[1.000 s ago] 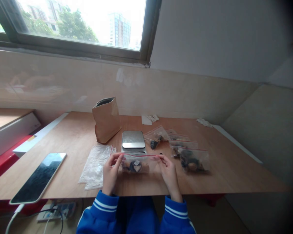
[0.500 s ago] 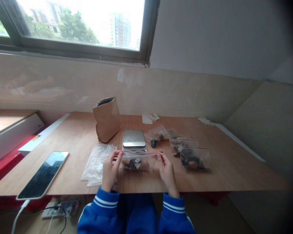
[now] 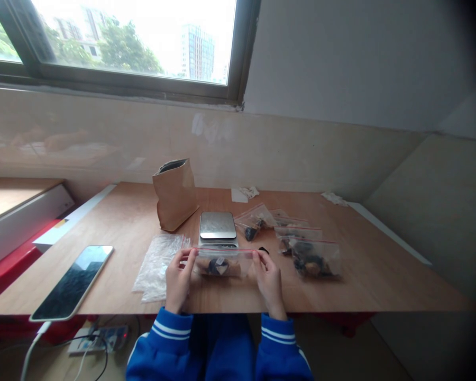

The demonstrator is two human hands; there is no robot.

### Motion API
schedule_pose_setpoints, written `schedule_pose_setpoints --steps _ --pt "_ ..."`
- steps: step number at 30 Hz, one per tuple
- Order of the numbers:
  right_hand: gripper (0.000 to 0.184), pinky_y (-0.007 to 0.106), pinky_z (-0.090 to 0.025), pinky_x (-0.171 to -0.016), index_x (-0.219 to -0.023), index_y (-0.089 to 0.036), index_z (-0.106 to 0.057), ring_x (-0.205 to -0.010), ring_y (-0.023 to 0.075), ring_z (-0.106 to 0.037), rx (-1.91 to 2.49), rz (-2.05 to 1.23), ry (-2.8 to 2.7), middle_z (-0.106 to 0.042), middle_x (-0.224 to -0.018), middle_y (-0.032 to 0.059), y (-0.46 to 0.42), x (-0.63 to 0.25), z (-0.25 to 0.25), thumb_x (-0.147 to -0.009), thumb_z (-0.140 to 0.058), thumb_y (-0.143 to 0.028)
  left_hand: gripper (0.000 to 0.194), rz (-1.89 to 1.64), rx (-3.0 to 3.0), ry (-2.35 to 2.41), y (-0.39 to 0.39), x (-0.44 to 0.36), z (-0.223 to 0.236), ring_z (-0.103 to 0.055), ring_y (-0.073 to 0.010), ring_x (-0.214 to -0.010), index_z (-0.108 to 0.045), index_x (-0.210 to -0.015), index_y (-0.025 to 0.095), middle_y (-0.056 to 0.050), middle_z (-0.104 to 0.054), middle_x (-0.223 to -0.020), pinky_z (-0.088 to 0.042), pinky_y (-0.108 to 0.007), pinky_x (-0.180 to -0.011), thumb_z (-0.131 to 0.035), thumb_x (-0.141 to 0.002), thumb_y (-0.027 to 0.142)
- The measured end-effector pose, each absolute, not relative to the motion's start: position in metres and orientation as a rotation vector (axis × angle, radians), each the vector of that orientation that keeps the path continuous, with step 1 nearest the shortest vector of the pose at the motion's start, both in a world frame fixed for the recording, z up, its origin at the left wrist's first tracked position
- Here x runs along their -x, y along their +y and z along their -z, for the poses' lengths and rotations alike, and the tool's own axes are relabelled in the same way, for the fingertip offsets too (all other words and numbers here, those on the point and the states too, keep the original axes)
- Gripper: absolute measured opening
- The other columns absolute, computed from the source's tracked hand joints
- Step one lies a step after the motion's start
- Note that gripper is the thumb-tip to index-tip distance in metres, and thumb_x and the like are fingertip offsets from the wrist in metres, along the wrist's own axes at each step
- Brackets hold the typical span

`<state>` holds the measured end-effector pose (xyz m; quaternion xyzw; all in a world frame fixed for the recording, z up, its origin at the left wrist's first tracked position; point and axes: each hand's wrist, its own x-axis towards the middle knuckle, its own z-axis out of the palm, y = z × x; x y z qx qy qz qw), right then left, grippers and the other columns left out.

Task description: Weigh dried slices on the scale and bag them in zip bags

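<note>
A small clear zip bag (image 3: 223, 263) with a red seal strip and dark pieces inside is held just above the wooden table (image 3: 381, 275), near its front edge. My left hand (image 3: 178, 280) pinches the bag's top left corner. My right hand (image 3: 268, 279) pinches the top right corner. Both wrists wear blue sleeves with white stripes. A small silver scale (image 3: 217, 226) stands right behind the bag.
A brown paper bag (image 3: 175, 193) stands open behind the scale. Several filled zip bags (image 3: 307, 253) lie to the right, and a pile of unfilled clear bags (image 3: 156, 264) to the left. A tablet (image 3: 72, 281) rests at the table's left front. Crumpled tissue (image 3: 244, 192) lies near the wall.
Both hands and the bag have hardly shifted; my right hand has slid slightly inward along the seal strip. The view has drifted a little to the left.
</note>
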<state>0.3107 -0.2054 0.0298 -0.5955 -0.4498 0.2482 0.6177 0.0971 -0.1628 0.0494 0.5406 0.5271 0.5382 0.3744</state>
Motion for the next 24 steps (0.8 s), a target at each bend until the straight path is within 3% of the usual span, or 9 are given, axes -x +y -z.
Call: schedule_pose_setpoints --steps 5,9,20,24 --pt "0.033 0.033 -0.052 -0.082 -0.092 -0.017 -0.067 -0.089 0.0221 -0.067 1.266 -0.675 -1.038 -0.072 -0.094 0.0087 -0.2058 -0.3094 -0.0303 -0.082 -0.060 -0.048 0.030 -1.349 -1.378 1.200 -0.1613 -0.0936 -0.0502 -0.063 -0.0204 -0.089 -0.067 -0.089 0.018 -0.005 -0.069 -0.090 -0.047 -0.029 -0.078 -0.062 -0.079 0.046" --pt "0.027 0.033 -0.053 -0.080 -0.085 -0.017 -0.067 -0.085 0.0208 -0.067 1.232 -0.684 -1.037 -0.072 -0.089 0.0070 -0.2061 -0.3101 -0.0288 -0.076 -0.068 -0.043 0.027 -1.326 -1.385 1.194 -0.1620 -0.0925 -0.0509 -0.063 -0.0191 -0.085 -0.066 -0.087 0.018 -0.004 -0.068 -0.089 -0.048 -0.029 -0.079 -0.066 -0.076 0.042" --pt "0.018 0.036 -0.050 -0.084 -0.076 -0.017 -0.065 -0.083 0.0196 -0.064 1.180 -0.571 -1.021 -0.068 -0.082 0.0041 -0.2072 -0.3108 -0.0248 -0.076 -0.069 -0.035 0.028 -1.340 -1.361 1.193 -0.1594 -0.0922 -0.0444 -0.063 -0.0200 -0.083 -0.069 -0.085 0.017 -0.005 -0.070 -0.087 -0.049 -0.030 -0.078 -0.067 -0.074 0.043" --pt "0.020 0.036 -0.050 -0.085 -0.080 -0.018 -0.066 -0.084 0.0203 -0.064 1.186 -0.643 -1.009 -0.069 -0.083 0.0044 -0.2093 -0.3091 -0.0280 -0.076 -0.068 -0.037 0.028 -1.345 -1.349 1.185 -0.1610 -0.0922 -0.0469 -0.063 -0.0205 -0.085 -0.069 -0.083 0.018 -0.005 -0.069 -0.084 -0.049 -0.030 -0.079 -0.068 -0.074 0.043"
